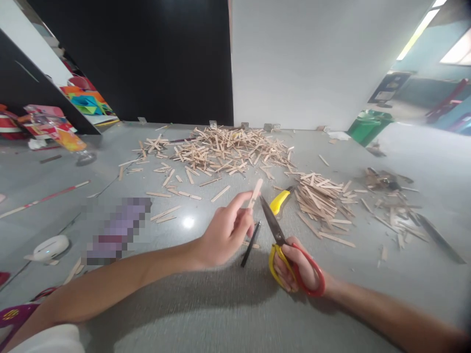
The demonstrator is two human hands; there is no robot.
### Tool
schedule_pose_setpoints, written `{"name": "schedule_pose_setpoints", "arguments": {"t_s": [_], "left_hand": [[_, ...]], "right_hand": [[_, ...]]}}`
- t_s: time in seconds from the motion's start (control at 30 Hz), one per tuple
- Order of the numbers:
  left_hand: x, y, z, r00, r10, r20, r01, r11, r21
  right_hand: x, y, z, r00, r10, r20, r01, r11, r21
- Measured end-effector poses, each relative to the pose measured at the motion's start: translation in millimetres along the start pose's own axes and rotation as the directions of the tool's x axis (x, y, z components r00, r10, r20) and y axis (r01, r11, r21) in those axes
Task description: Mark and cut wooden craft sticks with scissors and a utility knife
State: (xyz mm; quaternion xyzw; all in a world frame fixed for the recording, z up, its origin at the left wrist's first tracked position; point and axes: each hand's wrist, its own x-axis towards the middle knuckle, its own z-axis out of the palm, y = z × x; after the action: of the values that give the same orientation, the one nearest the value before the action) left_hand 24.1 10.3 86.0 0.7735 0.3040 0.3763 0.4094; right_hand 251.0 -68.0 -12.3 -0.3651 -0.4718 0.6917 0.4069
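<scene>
Between the fingers of my left hand (226,233), a wooden popsicle stick (255,192) points up and away. My right hand (294,264) grips a pair of scissors (273,223) by its yellow and red handles; the blades look closed, their tips just right of the stick. A black pen (250,245) lies on the table below and between the hands. Just beyond the scissors rests a yellow utility knife (280,201). A pile of sticks (320,198) sits to the right of it, and a wider heap of short stick pieces (228,149) spreads farther back.
Grey table (176,304) has loose sticks scattered about. At left are a blurred-out purple object (119,230), a white computer mouse (50,247) and a striped straw (44,199). A long metal blade (439,238) lies right. Black and white panels stand behind; a green bin (370,127) is at back right.
</scene>
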Motion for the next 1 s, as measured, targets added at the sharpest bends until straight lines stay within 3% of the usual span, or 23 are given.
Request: {"name": "schedule_pose_setpoints", "arguments": {"t_s": [0.2,0.37,0.57,0.73,1.0], "left_hand": [[1,27,-17,0.984,-0.175,0.022,0.176,0.964,-0.200],[-3,37,-24,0.988,-0.135,-0.079,0.125,0.985,-0.120],[-9,43,-23,0.984,-0.128,-0.123,0.114,0.987,-0.110],[-13,48,-20,0.988,-0.146,0.047,0.153,0.956,-0.250],[-26,51,-12,0.990,-0.097,0.099,0.117,0.968,-0.221]], "right_hand": [[-23,-52,15,1.000,0.014,-0.016,-0.015,0.994,-0.112],[-40,-80,26,0.999,0.052,-0.004,-0.052,0.970,-0.237],[-46,-81,30,0.997,0.070,-0.008,-0.070,0.965,-0.251],[-48,-77,32,0.995,0.100,-0.001,-0.097,0.967,-0.235],[-54,-79,37,0.980,0.187,0.064,-0.170,0.962,-0.213]]}}
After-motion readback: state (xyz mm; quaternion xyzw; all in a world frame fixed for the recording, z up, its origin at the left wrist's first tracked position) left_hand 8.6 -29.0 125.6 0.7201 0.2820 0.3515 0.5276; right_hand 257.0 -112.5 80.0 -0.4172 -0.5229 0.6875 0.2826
